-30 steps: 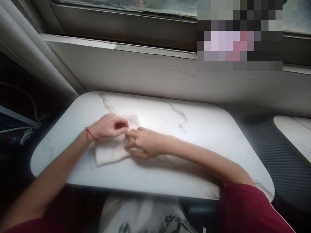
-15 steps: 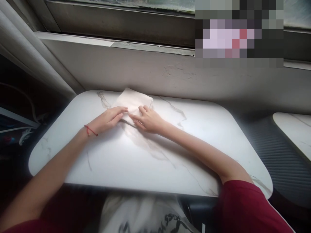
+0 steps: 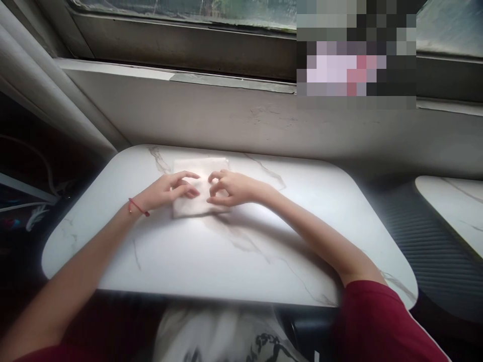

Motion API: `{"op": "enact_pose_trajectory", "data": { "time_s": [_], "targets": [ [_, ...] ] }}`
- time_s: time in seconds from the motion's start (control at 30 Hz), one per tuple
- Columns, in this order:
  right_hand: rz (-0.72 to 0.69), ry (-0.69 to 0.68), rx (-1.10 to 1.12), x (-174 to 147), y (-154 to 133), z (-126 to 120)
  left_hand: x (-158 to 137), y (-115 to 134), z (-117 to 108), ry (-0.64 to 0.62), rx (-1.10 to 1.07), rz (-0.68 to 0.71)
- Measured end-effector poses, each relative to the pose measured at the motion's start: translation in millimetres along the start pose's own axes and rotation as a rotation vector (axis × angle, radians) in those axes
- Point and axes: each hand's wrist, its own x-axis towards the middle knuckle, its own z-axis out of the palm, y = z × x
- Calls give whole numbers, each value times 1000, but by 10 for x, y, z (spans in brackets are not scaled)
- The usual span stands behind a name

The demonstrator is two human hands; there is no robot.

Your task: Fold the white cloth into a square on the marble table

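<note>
A white, veined table [image 3: 241, 271] is set beside a pale wall [image 3: 211, 110], below a window [image 3: 188, 11]. On it, a folded white cloth [image 3: 199, 205] is overhung by the left grip [image 3: 198, 185] and right grip [image 3: 209, 190], both loosely spread; whether it is touched cannot be told.

cloth [image 3: 203, 187] on table [image 3: 234, 269] | wall [image 3: 211, 115] behind table | second table [image 3: 458, 203] right
</note>
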Motion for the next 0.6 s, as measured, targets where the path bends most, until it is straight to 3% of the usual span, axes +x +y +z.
{"op": "enact_pose_trajectory", "data": {
  "time_s": [0.2, 0.3, 0.43, 0.6],
  "targets": [
    [-57, -247, 134, -116, -282, -153, -62, 104, -33, -545, -170, -42],
    [-80, -362, 141, -159, -469, -118, -62, 181, 57, -708, -221, -10],
    [-33, -339, 27, -181, -654, -45, -45, 202, 161, -702, -253, 6],
    [183, -292, -63, -227, -734, -92, -9, 116, 175, -508, -239, 66]
  ]
}}
